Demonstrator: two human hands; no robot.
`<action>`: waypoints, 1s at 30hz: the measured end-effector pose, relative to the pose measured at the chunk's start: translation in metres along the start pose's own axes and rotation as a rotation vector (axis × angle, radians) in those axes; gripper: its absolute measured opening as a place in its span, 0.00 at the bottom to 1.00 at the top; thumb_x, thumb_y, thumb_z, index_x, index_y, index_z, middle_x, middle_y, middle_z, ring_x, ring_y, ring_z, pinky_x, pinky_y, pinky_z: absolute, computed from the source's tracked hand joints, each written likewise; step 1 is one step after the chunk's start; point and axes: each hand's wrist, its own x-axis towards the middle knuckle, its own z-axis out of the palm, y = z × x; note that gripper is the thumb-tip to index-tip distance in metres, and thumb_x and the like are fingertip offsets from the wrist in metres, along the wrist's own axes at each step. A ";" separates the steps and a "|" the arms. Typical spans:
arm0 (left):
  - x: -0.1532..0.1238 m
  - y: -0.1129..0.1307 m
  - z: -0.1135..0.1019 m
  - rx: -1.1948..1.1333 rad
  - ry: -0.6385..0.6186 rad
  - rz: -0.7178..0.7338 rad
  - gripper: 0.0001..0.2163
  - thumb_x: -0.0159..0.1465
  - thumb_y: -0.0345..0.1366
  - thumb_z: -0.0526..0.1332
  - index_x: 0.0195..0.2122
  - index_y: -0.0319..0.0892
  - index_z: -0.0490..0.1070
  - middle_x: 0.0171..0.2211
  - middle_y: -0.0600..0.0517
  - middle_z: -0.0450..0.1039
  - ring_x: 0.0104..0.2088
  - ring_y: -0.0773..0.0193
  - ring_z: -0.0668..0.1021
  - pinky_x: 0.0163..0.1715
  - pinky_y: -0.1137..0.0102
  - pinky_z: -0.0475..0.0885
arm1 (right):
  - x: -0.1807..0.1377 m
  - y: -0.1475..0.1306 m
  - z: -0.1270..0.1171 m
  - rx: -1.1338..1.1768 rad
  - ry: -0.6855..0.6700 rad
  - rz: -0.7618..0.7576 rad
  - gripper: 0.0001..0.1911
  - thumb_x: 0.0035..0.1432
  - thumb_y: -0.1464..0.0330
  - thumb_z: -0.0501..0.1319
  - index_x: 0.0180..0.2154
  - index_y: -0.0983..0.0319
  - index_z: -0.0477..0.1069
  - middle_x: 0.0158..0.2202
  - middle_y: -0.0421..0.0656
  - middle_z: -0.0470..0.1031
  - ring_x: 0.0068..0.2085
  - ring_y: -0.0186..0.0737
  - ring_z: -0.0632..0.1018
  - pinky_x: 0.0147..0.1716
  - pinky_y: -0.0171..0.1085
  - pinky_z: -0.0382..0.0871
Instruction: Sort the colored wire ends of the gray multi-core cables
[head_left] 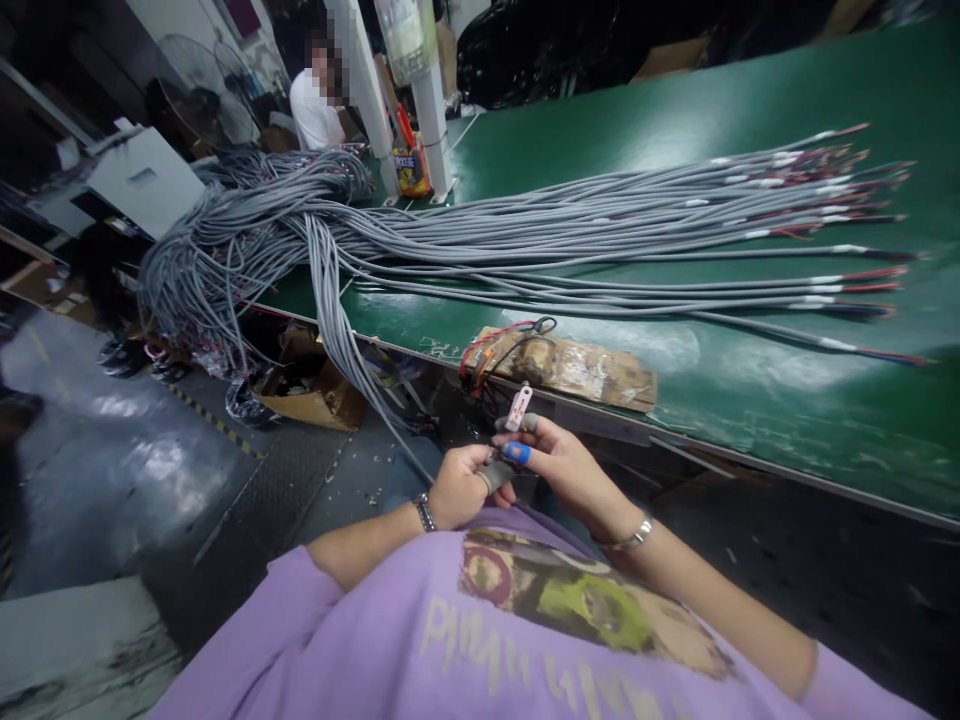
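Head view, and it's all close finger work: the left hand (pixel 456 490) and right hand (pixel 576 472) meet over the lap, each grip pinched together at the fingertips on what looks like a dark wire end (pixel 494 454). That piece sits just off the table's (pixel 862 430) near edge, mostly hidden by fingers. A pale tag (pixel 519 408) stands right by the right fingers; held or not, I cannot tell. Now the danger: grey cables (pixel 328 285) drape over the edge, and if the piece belongs to one, their weight could tug it loose. That blue finger cover (pixel 516 453) might dull the feel and let it slip. And the tangle of red and black leads (pixel 472 376) beside the wooden board (pixel 600 375) could snag a finger!
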 end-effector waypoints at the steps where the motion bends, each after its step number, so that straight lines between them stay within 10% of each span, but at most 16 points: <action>1: 0.000 0.000 0.000 0.002 0.002 -0.004 0.23 0.43 0.57 0.69 0.18 0.40 0.67 0.15 0.52 0.70 0.15 0.68 0.72 0.18 0.73 0.67 | 0.000 0.002 0.001 -0.001 0.014 -0.004 0.21 0.33 0.63 0.75 0.32 0.60 0.73 0.26 0.39 0.77 0.29 0.36 0.76 0.30 0.35 0.68; 10: -0.005 0.003 -0.001 -0.041 -0.018 -0.007 0.26 0.41 0.60 0.70 0.17 0.39 0.67 0.15 0.52 0.70 0.15 0.70 0.70 0.17 0.73 0.66 | 0.012 0.017 -0.014 0.193 0.229 -0.035 0.17 0.36 0.63 0.75 0.29 0.60 0.73 0.24 0.37 0.75 0.24 0.31 0.71 0.23 0.31 0.66; 17: -0.001 0.010 0.002 -0.222 -0.006 -0.033 0.26 0.38 0.57 0.72 0.19 0.38 0.68 0.13 0.52 0.69 0.12 0.70 0.68 0.14 0.74 0.64 | 0.016 0.000 -0.013 0.319 -0.128 0.172 0.27 0.32 0.46 0.73 0.27 0.61 0.75 0.24 0.41 0.75 0.25 0.33 0.72 0.23 0.32 0.66; 24: 0.004 0.017 0.008 -0.292 0.016 -0.044 0.23 0.37 0.53 0.73 0.20 0.37 0.69 0.12 0.52 0.69 0.11 0.70 0.68 0.13 0.74 0.62 | 0.019 0.004 -0.004 0.018 0.174 -0.155 0.26 0.39 0.45 0.70 0.21 0.61 0.70 0.17 0.36 0.66 0.20 0.30 0.61 0.20 0.32 0.56; 30: 0.009 0.020 0.010 -0.307 0.005 -0.053 0.23 0.37 0.52 0.73 0.20 0.38 0.68 0.12 0.54 0.68 0.12 0.70 0.67 0.13 0.74 0.62 | 0.027 0.006 0.001 0.214 -0.065 -0.029 0.28 0.40 0.42 0.67 0.23 0.61 0.71 0.20 0.41 0.71 0.22 0.36 0.69 0.20 0.35 0.63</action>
